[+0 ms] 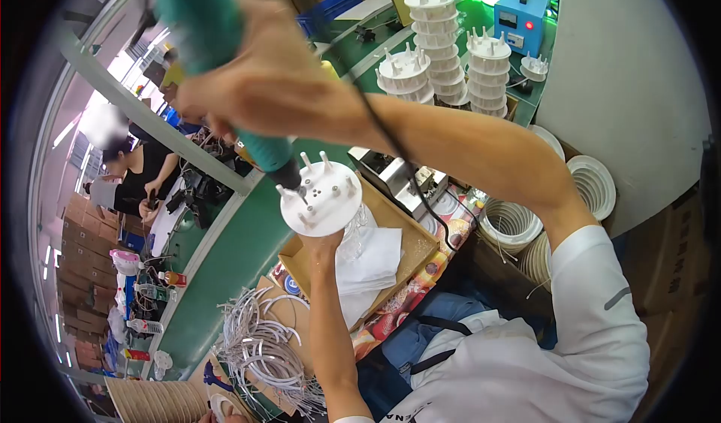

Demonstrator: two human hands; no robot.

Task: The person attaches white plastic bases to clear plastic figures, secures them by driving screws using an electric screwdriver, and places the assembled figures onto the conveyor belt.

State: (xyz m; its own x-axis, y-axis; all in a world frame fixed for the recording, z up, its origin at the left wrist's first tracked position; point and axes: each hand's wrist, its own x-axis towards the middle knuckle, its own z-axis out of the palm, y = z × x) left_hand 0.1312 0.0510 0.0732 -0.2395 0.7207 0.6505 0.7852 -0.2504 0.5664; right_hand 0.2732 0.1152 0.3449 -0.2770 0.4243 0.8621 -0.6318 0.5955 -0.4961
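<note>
A green power screwdriver (266,152) is in the grip of my right hand (259,85), and its tip points down at a round white plastic disc (321,209). The disc has upright white pegs and small metal-looking spots. From below, my left hand (327,244) supports the disc; its fingers are mostly hidden underneath. Below the disc is an open cardboard tray (420,254) holding white sheets (368,273) and clear plastic.
Stacked white pegged discs (435,40) and a blue power box (520,21) stand at the back. Ribbed white rings (511,220) are at the right. A bundle of white cables (263,340) lies lower left. Another person (143,167) works beyond the frame rail.
</note>
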